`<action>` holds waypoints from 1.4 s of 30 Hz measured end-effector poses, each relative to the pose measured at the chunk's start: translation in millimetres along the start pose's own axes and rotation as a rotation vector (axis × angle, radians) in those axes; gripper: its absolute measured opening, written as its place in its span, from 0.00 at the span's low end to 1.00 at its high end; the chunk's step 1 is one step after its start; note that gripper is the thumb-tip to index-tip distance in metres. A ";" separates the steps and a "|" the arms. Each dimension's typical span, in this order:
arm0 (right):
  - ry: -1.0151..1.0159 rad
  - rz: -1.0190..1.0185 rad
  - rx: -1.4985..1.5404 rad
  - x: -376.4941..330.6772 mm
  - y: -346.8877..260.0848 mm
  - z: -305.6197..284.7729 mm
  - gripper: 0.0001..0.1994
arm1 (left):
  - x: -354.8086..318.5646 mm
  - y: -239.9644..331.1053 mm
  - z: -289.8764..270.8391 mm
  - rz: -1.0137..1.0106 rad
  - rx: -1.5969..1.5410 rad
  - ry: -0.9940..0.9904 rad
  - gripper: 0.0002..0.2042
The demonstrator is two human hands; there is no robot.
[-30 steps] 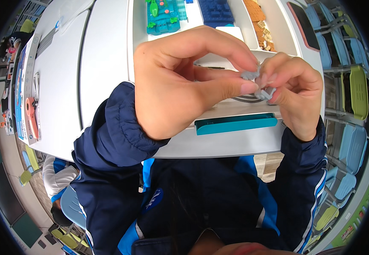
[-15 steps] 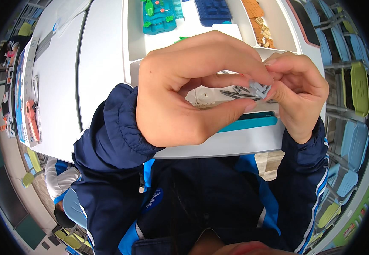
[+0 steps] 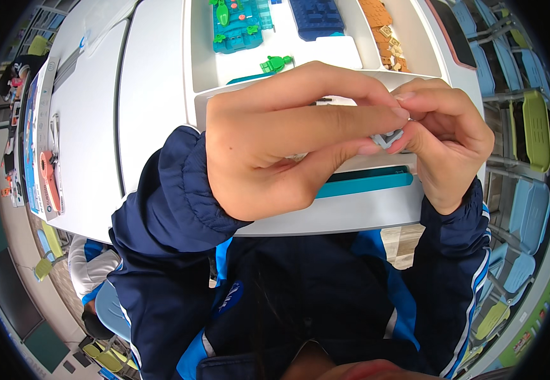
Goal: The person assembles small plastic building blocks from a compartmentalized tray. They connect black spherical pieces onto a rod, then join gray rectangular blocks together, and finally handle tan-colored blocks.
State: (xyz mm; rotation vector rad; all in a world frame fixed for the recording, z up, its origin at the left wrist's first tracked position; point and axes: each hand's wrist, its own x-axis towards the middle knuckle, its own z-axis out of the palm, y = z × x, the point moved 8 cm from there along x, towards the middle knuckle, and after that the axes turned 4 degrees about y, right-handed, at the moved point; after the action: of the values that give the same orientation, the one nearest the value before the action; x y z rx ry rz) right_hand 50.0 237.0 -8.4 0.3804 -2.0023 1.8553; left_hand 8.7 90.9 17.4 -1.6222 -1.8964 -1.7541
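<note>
Both our hands meet above the white tray [image 3: 376,212]: left hand [image 3: 275,145] and right hand [image 3: 442,142] pinch one small grey piece [image 3: 387,137] between their fingertips, over a teal strip [image 3: 363,185].

Lighting is bright, even and diffuse, seemingly from overhead; the white surface [image 3: 154,95] reflects softly with no hard glare. Shadows are faint, with a soft one beneath the left hand [image 3: 275,139]. Both hands sit close to the lens and look slightly soft. Fisheye distortion is strong: straight edges bow outward, and the corners fall into a black rim.
</note>
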 end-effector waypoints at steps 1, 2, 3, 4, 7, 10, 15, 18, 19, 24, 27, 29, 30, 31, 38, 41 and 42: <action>0.006 0.010 0.011 -0.2 0.6 0.0 0.16 | -1.0 -0.2 0.6 0.023 0.009 -0.002 0.14; 0.009 0.018 0.028 -0.1 0.6 0.5 0.16 | -2.0 1.1 0.6 0.045 0.024 -0.003 0.14; 0.007 0.025 0.040 0.0 0.4 1.3 0.16 | -3.3 1.6 0.4 0.072 0.042 -0.011 0.14; -0.005 0.015 0.042 0.0 -0.6 2.1 0.16 | -3.3 3.4 0.1 0.089 0.051 -0.016 0.14; -0.063 -0.052 0.022 -0.2 -2.8 3.1 0.15 | -1.7 7.1 -1.6 0.102 0.047 -0.021 0.14; -0.127 -0.179 -0.117 -1.0 -5.9 3.8 0.16 | -0.7 2.3 -2.5 0.054 0.002 -0.023 0.12; -0.162 -0.194 -0.151 3.1 -7.4 8.5 0.17 | -5.1 0.1 -8.0 0.024 0.005 0.021 0.11; 0.051 -0.447 -0.073 -9.4 -54.2 -5.5 0.16 | -2.9 5.1 -12.5 0.010 0.018 0.047 0.11; 0.148 -0.663 0.026 -27.1 -82.9 -14.4 0.15 | 1.4 7.9 -12.9 0.007 0.016 0.049 0.11; 0.015 -1.516 0.243 -137.0 -183.2 -4.8 0.14 | -14.6 -24.7 -14.0 -0.319 -0.363 0.244 0.15; -0.010 -1.538 -0.339 -170.3 -209.9 27.2 0.16 | -16.4 -22.9 -16.2 -0.230 -0.357 0.230 0.16; 0.027 -1.525 -0.531 -171.5 -215.5 40.0 0.17 | -12.5 -29.7 -14.1 -0.291 -0.452 0.291 0.13; 0.034 -1.515 -0.601 -170.7 -216.4 43.6 0.17 | -12.0 -33.8 -12.6 -0.323 -0.497 0.322 0.12; 0.042 -1.512 -0.648 -167.3 -215.6 47.2 0.18 | -12.8 -41.5 -12.0 -0.299 -0.548 0.342 0.12; 0.007 -1.517 -0.655 -171.5 -212.5 52.9 0.22 | -13.0 -48.7 -6.7 -0.500 -0.829 0.231 0.17; -0.146 -1.518 -0.269 -160.7 -208.0 49.1 0.22 | -17.1 -58.6 -6.5 -0.489 -0.891 0.224 0.16; -0.221 -1.506 -0.023 -155.0 -203.5 45.2 0.22 | -12.0 -49.4 -5.5 -0.536 -0.867 0.203 0.16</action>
State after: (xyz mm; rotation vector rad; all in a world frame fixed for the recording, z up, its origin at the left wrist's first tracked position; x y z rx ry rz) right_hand 274.5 164.4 100.2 1.5556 -1.0789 0.7830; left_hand -24.3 90.5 -21.6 -1.0142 -1.6538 -3.1307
